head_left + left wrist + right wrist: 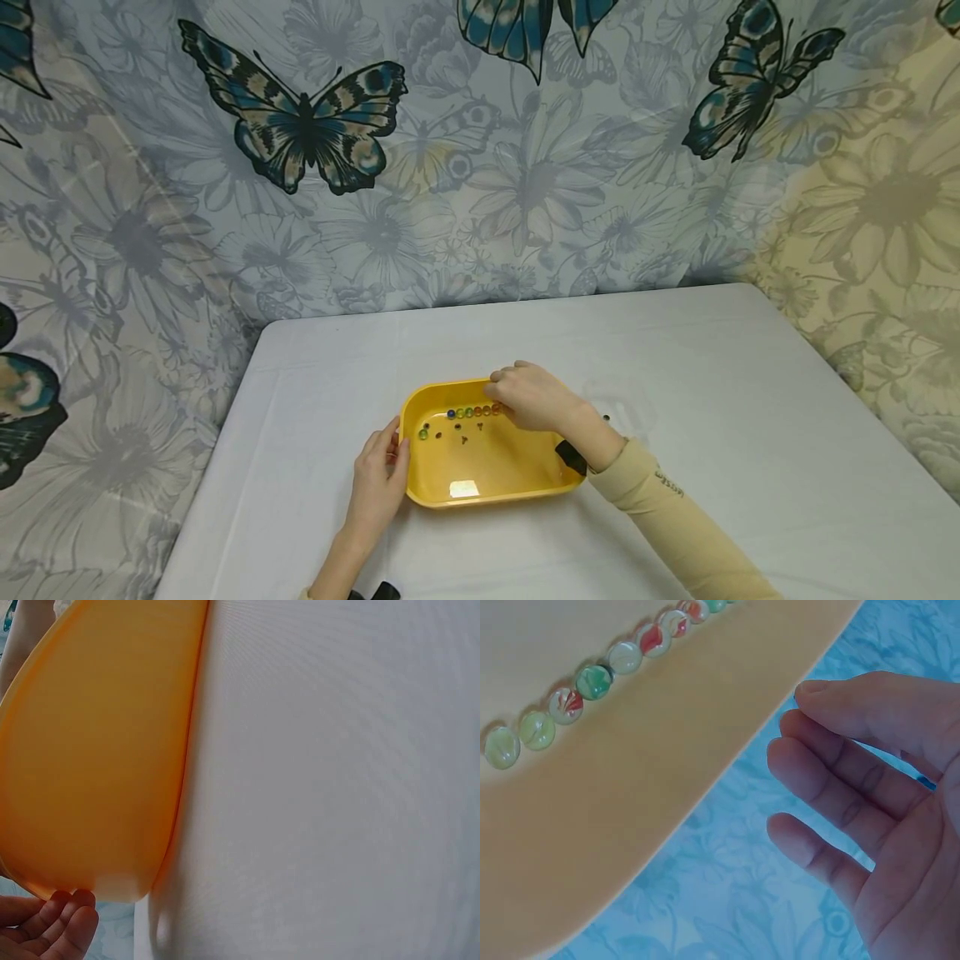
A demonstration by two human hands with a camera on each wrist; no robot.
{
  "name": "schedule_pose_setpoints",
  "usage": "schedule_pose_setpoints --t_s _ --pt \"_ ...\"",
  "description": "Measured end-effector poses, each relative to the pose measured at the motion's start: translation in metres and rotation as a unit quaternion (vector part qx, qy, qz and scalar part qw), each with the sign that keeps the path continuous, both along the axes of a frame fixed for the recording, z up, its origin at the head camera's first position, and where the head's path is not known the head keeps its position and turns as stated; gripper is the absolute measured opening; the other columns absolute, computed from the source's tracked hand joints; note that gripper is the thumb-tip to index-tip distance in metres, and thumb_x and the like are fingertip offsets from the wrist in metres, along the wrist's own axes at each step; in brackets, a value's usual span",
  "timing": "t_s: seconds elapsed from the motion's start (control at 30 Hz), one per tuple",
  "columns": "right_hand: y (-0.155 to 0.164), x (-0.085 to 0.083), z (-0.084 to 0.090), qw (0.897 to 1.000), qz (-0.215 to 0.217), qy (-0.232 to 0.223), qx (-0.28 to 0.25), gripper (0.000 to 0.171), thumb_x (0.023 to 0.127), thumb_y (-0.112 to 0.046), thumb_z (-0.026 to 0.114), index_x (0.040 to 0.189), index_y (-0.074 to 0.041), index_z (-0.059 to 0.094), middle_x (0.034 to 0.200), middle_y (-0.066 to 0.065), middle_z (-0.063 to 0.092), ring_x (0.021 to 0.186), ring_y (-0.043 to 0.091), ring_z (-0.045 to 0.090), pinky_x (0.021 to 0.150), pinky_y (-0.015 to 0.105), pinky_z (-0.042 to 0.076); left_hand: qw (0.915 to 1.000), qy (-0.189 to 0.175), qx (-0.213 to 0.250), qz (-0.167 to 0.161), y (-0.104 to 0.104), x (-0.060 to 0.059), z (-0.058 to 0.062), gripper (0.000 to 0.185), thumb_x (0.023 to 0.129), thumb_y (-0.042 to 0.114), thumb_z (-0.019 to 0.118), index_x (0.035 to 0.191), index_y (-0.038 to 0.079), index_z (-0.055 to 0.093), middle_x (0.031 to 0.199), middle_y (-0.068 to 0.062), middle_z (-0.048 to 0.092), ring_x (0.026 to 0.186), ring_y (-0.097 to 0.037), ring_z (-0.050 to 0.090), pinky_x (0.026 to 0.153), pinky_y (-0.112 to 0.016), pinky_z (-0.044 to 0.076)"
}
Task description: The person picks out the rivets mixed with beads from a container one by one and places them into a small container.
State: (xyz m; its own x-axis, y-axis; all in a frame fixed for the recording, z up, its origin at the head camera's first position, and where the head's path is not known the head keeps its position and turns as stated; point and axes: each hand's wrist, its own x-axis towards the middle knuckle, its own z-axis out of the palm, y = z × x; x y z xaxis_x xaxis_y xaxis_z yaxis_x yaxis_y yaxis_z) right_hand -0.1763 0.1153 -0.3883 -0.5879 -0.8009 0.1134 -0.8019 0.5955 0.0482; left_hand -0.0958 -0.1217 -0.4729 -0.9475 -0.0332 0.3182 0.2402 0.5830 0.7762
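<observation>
1. The yellow tray [487,492] sits on the white table [750,433].
2. The left hand [378,487] rests relaxed, fingers against the tray's left wall.
3. The right hand [528,396] hovers at the far rim, fingers loose, holding nothing.
4. Marbles [472,412] line the far wall, just beside the right hand.

Too small to identify: dark specks [465,436] in the yellow tray [487,492]; cut off below: left hand [41,930] in the wrist view.
</observation>
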Motion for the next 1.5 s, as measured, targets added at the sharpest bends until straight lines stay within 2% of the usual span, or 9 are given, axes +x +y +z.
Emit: schedule_pose_setpoints --t_s 0.5,0.77,1.2,1.5 --pt "0.004 0.003 0.007 1.000 -0.008 0.005 -0.010 0.022 0.080 -0.003 0.066 0.068 -0.014 0.052 0.063 -0.006 0.037 0.058 0.011 0.033 0.057 0.024 0.025 0.9998 -0.019 -0.001 0.005 0.000 0.000 0.001 0.038 0.091 0.006 0.057 0.127 -0.006 0.051 0.089 -0.004 0.053 0.078 -0.012 0.051 0.070 -0.025 0.051" --pt "0.010 0.004 0.009 0.999 -0.014 0.019 -0.030 0.025 0.077 0.000 0.066 0.068 -0.015 0.049 0.062 -0.006 0.036 0.058 0.011 0.034 0.057 0.024 0.025 0.9998 -0.021 0.001 0.004 0.000 0.000 0.001 0.038 0.091 0.006 0.056 0.127 -0.006 0.051 0.088 -0.004 0.053 0.078 -0.012 0.051 0.070 -0.025 0.051" --pt "0.020 0.004 0.013 0.998 -0.023 0.021 -0.050 0.025 0.077 0.004 0.063 0.068 -0.015 0.049 0.062 -0.006 0.037 0.057 0.011 0.034 0.056 0.024 0.026 0.9999 -0.015 0.002 0.003 0.000 0.000 0.001 0.038 0.091 0.005 0.057 0.127 -0.006 0.051 0.089 -0.005 0.053 0.078 -0.012 0.052 0.070 -0.025 0.051" --pt "0.027 0.004 0.013 0.997 -0.028 0.023 -0.069 0.030 0.073 0.007 0.062 0.065 -0.015 0.044 0.061 -0.006 0.034 0.057 0.010 0.031 0.056 0.024 0.023 0.9999 0.009 -0.007 0.004 0.002 0.001 -0.001 0.037 0.089 0.002 0.058 0.124 -0.009 0.052 0.086 -0.005 0.054 0.076 -0.012 0.052 0.067 -0.024 0.052"
